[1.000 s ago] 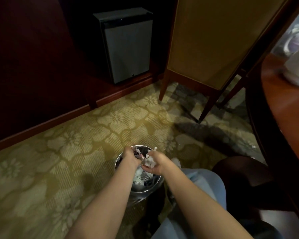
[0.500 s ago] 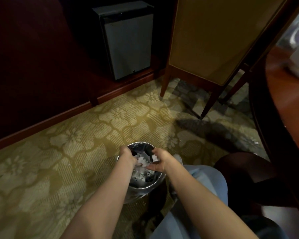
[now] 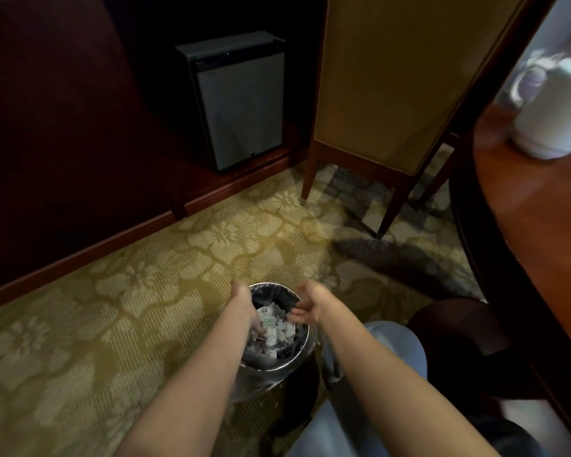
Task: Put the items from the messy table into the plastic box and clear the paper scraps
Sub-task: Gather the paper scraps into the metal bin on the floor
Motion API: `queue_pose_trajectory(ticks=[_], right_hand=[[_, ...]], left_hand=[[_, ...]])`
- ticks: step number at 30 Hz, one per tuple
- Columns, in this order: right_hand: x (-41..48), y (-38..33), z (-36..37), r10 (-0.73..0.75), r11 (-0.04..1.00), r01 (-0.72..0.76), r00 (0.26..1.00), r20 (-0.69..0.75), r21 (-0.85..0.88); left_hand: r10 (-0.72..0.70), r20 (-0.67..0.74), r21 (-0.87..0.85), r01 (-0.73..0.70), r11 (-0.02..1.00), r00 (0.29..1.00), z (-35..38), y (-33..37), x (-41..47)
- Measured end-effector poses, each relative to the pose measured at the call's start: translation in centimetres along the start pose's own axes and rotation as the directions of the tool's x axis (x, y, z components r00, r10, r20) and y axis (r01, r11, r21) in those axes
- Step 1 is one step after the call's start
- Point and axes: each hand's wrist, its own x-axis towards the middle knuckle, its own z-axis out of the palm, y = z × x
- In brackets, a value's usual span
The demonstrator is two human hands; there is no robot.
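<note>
Carpet [image 3: 129, 291]: 1 bin [image 3: 271, 368], paper scraps [image 3: 277, 329] inside; 2 hands [image 3: 242, 296] [image 3: 310, 306] above.

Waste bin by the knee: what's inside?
The bin holds white paper scraps on a dark liner. The left hand covers its left side; anything under the top scraps is hidden. The right hand hovers open over the rim.

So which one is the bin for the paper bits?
Look at the yellow flowered carpet beside the reddish wooden table. In its lower middle stands a small round shiny metal bin. Only it holds a black liner and white paper scraps.
</note>
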Motion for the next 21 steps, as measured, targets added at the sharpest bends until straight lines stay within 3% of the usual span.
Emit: queue_pose_trajectory(ticks=[9,15,21], right_hand=[[-4.3,-4.1,-1.8,-0.225,0.958,0.219,0.974,-0.013,-0.184],[-7.4,-5.0,-3.1,-0.259,0.933,0.251,0.966,0.003,-0.260],[-11.2,-8.1,-5.0,-0.378,0.915,0.375,0.926,0.009,-0.149]], left_hand=[[0.330,0.124,0.219,-0.351,0.911,0.936,2.6,2.2,-5.2],[0.362,0.141,0.262,-0.387,0.884,0.922,3.3,1.7,-8.2],[0.421,0.217,0.330,-0.471,0.818,0.881,5.0,3.2,-12.6]])
